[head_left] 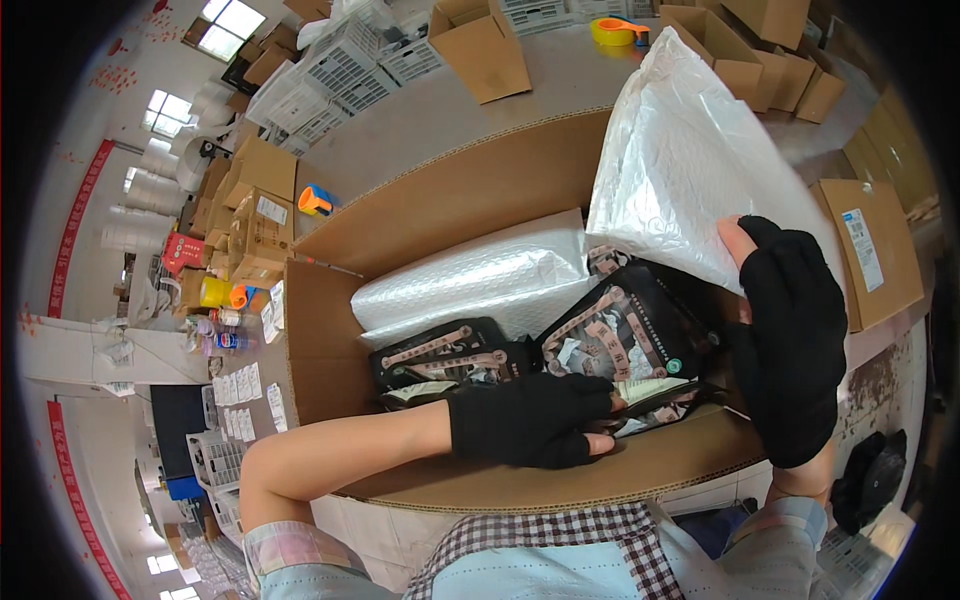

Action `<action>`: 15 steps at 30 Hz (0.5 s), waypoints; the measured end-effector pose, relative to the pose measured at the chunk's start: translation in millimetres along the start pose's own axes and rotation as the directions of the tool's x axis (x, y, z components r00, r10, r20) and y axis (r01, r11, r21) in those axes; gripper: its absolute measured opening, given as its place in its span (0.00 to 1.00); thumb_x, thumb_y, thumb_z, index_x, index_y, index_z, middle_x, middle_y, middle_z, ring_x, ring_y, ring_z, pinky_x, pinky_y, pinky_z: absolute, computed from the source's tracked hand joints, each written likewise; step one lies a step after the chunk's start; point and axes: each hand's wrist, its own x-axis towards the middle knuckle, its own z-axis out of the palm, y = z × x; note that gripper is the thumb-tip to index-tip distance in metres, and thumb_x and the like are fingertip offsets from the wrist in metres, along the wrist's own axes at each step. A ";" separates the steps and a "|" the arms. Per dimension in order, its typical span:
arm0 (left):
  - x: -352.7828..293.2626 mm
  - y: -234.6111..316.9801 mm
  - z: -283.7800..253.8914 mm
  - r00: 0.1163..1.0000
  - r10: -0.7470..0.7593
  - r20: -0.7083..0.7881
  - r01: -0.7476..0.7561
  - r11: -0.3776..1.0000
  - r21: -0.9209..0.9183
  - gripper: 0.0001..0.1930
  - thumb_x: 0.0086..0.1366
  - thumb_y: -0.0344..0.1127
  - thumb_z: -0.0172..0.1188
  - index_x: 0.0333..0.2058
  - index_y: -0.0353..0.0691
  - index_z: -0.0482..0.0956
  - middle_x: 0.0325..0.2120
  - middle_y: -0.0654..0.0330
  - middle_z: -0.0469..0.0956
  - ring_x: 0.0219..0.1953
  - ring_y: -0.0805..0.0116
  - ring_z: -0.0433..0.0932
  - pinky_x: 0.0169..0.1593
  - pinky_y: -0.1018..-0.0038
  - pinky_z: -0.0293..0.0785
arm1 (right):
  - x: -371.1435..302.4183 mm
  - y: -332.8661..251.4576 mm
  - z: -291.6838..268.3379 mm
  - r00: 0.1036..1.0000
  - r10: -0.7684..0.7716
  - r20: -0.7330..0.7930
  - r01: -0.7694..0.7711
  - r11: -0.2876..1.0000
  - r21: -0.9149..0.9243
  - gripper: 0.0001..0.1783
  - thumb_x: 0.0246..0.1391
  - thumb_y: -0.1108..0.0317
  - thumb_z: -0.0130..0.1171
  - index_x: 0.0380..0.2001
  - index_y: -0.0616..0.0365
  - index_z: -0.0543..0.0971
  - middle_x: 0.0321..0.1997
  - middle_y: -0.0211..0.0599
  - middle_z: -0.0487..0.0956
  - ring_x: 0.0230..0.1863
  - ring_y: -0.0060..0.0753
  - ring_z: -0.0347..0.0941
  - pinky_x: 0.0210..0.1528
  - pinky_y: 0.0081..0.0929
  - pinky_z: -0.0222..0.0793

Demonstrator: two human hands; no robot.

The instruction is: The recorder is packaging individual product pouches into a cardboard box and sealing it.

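An open cardboard box (440,185) stands in front of me, holding several black printed pouches (607,335) and a silver bubble-foil bag (475,280) lying along its far wall. My left hand (530,418), in a black fingerless glove, reaches in over the near side. Its thumb and fingers close on the edge of a black pouch (655,405) at the near right. In a matching glove, my right hand (795,335) grips a second silver bubble-foil bag (690,160), raised upright over the box's right end. That bag hides part of the right wall.
Tape dispensers lie on the table, one with yellow tape (612,32) at the back and an orange-blue one (316,200) left of the box. Cartons (262,225) are stacked at left, with another carton (872,250) at right. Grey plastic crates (350,75) stand at the back.
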 end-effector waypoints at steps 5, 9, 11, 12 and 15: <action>21.7 -6.3 -8.2 0.941 -0.108 -0.321 0.132 0.990 0.055 0.11 0.64 0.38 0.50 0.33 0.35 0.70 0.32 0.46 0.72 0.37 0.47 0.73 0.37 0.60 0.69 | -3.2 3.3 4.9 0.993 0.112 -0.045 -0.106 0.987 0.122 0.26 0.41 0.83 0.48 0.49 0.59 0.73 0.46 0.47 0.73 0.45 0.50 0.69 0.49 0.37 0.63; 30.9 -39.7 -11.0 0.798 -0.053 -0.600 0.228 0.948 0.220 0.12 0.63 0.33 0.53 0.43 0.36 0.68 0.35 0.51 0.73 0.37 0.57 0.76 0.41 0.66 0.72 | -3.3 3.4 1.3 0.991 0.123 -0.045 -0.115 0.983 0.144 0.26 0.42 0.82 0.48 0.49 0.58 0.73 0.46 0.46 0.73 0.45 0.50 0.69 0.49 0.36 0.63; 33.4 -51.8 -3.5 0.777 -0.057 -0.626 0.182 0.974 0.137 0.12 0.61 0.34 0.54 0.42 0.36 0.68 0.33 0.49 0.72 0.36 0.52 0.74 0.39 0.63 0.71 | -3.6 3.4 2.5 0.989 0.122 -0.084 -0.110 0.984 0.138 0.25 0.43 0.82 0.48 0.49 0.58 0.73 0.46 0.46 0.73 0.45 0.50 0.69 0.49 0.35 0.63; 36.4 -50.8 -3.2 0.757 -0.066 -0.650 0.130 0.990 0.050 0.13 0.60 0.35 0.55 0.41 0.35 0.67 0.32 0.48 0.71 0.35 0.47 0.73 0.37 0.60 0.70 | -2.9 3.9 3.2 0.989 0.124 -0.083 -0.112 0.984 0.136 0.25 0.43 0.82 0.48 0.49 0.58 0.73 0.46 0.46 0.73 0.45 0.50 0.69 0.49 0.35 0.63; 38.6 -46.2 -8.1 0.772 -0.201 -0.603 0.200 0.977 -0.070 0.11 0.61 0.35 0.53 0.40 0.36 0.68 0.33 0.48 0.72 0.37 0.48 0.73 0.39 0.62 0.70 | -1.1 4.5 5.4 0.987 0.036 -0.154 -0.029 0.998 0.050 0.27 0.33 0.82 0.59 0.44 0.62 0.74 0.40 0.46 0.75 0.38 0.46 0.71 0.39 0.36 0.68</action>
